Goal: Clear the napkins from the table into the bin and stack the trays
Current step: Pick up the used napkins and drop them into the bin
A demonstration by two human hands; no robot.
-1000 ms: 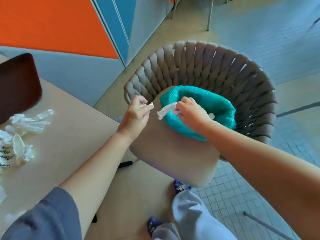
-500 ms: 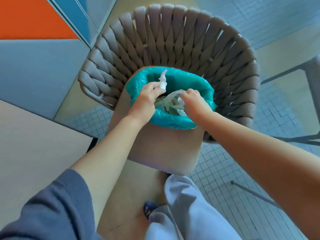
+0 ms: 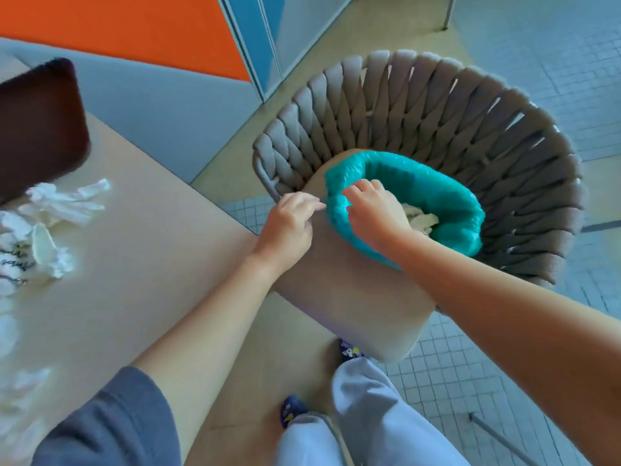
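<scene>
Right hand (image 3: 371, 210) over the near rim of the bin (image 3: 463, 210), which wears a teal liner and sits on the seat of a woven chair (image 3: 437, 116). Fingers loosely bent, nothing seen between them; half a second ago this hand reached deeper into the bin mouth with a napkin under it. White discarded napkins (image 3: 420, 215) lie inside the liner, just beyond the right wrist.

Left hand (image 3: 290, 223) now outside the bin, just left of the liner's edge, above the seat. Earlier it was over the opening, pinching a white strip; that strip is gone from it. Fingers curled inward, tips close together; whether they touch the liner, cannot tell, motion blur.

The view has swung back left since the last frame, so the surface (image 3: 141, 237) shows again. Well to the left of the left hand, a heap of crumpled napkins (image 3: 60, 203) lies on it, some printed with dark lettering. Beyond that heap, farther left, a dark brown tray (image 3: 37, 126) at the surface's far edge.
</scene>
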